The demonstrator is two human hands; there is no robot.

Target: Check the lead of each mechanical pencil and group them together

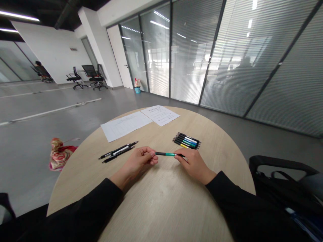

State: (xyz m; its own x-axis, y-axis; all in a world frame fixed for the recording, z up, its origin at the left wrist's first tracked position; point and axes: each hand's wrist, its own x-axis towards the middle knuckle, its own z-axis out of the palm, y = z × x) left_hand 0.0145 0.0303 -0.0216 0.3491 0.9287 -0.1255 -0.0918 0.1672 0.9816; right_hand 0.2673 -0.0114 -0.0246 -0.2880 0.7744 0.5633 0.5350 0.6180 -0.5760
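- No words or numbers can be read anywhere in view.
- The upper sheet of paper [160,115] carries printed lines, probably a heading and paragraphs, too small to make out.
- The ruled form [125,126] beside it has faint, illegible lettering.
- The green-and-black pen [168,154] shows no legible marking.

Bare wood of the tabletop [164,205] gives room toward the near rim! Going forward, the left hand [138,163] runs into two black pens [118,152], the right hand [193,164] a bundle of pens [186,141], a green pen [168,154] bridging the gap, paper sheets [126,126] beyond.
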